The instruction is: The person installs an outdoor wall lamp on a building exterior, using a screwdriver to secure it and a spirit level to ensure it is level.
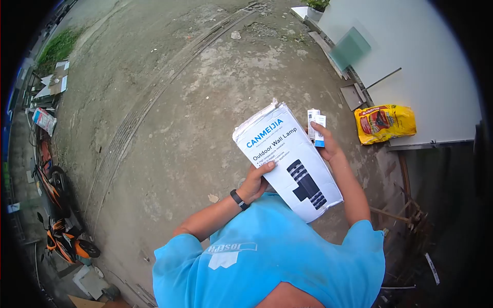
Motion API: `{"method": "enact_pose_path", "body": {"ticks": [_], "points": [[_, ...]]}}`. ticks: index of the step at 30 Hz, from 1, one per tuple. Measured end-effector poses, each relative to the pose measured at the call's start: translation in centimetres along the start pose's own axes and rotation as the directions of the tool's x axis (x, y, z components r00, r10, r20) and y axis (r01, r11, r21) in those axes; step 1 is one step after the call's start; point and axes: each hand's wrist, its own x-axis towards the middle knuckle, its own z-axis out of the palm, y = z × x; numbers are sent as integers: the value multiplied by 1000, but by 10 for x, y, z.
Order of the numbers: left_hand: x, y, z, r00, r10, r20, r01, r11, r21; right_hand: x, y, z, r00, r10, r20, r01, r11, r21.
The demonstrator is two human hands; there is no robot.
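Note:
A white cardboard outdoor wall lamp box [280, 149] leans in front of my chest, its printed lamp picture facing up at me. My left hand [255, 180] grips its left side, thumb on the front and the other fingers hidden behind. In my right hand [326, 141], beyond the box's right edge, is a small white and blue carton [316, 127], pinched under the thumb. The top end of the lamp box looks crumpled. Whether my right hand also touches the lamp box cannot be made out.
Rough concrete ground [205, 102] spreads ahead. At right, a yellow bag [386, 123] rests by a white panel [416, 56], with scrap wood [411, 218] below. Orange and black motorcycles [65, 241] stand at left. A potted plant [316, 9] is at the top.

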Motion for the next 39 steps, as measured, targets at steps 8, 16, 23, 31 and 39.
{"method": "enact_pose_path", "body": {"ticks": [8, 16, 23, 31, 39], "points": [[311, 168, -40, 972, -234, 33, 226, 959, 170, 276, -130, 18, 995, -78, -65, 94, 946, 311], [513, 352, -23, 954, -296, 38, 294, 954, 51, 487, -335, 91, 991, 111, 75, -126, 963, 240], [796, 491, -69, 920, -384, 82, 379, 923, 71, 737, -473, 120, 995, 96, -25, -85, 955, 283], [1080, 651, -23, 777, -611, 153, 592, 791, 154, 927, -644, 120, 972, 25, -233, 65, 926, 372], [1415, 756, -37, 699, -701, 139, 653, 706, 273, 1212, -787, 90, 950, -73, -303, 191, 905, 381]]}}
